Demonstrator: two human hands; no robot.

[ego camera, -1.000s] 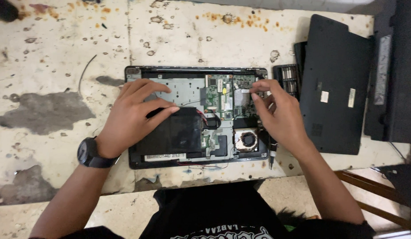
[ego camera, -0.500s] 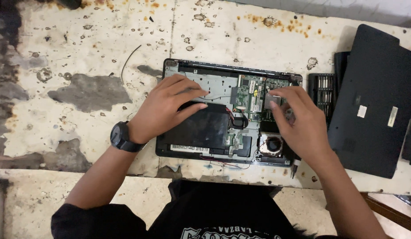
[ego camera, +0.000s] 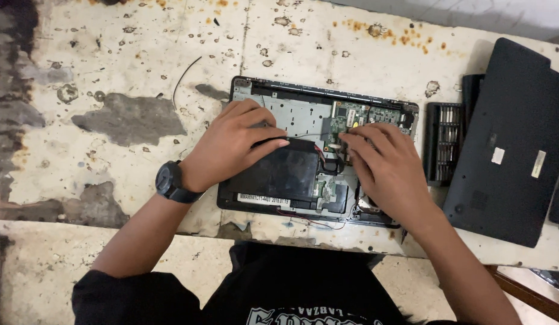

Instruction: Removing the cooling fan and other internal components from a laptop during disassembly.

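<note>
An opened small laptop (ego camera: 279,99) lies bottom-up on a stained white table (ego camera: 141,72), its green circuit board (ego camera: 354,114) and black battery (ego camera: 282,174) exposed. My left hand (ego camera: 231,141), with a black wristwatch (ego camera: 171,182) on its wrist, rests flat on the battery's upper left, fingers pointing right. My right hand (ego camera: 384,171) lies palm down over the lower right of the board, fingertips touching the connector area near the board's lower edge. It hides the fan. Neither hand visibly holds anything.
A black laptop bottom cover (ego camera: 514,144) lies at the right, with a black screwdriver bit case (ego camera: 443,141) between it and the laptop. A thin loose wire (ego camera: 183,78) lies at the upper left of the laptop. The table's front edge runs below the laptop.
The view has shifted, so the laptop sits further right in frame. My right hand has slid down and left over the board and now covers the fan. The left hand stays on the battery.
</note>
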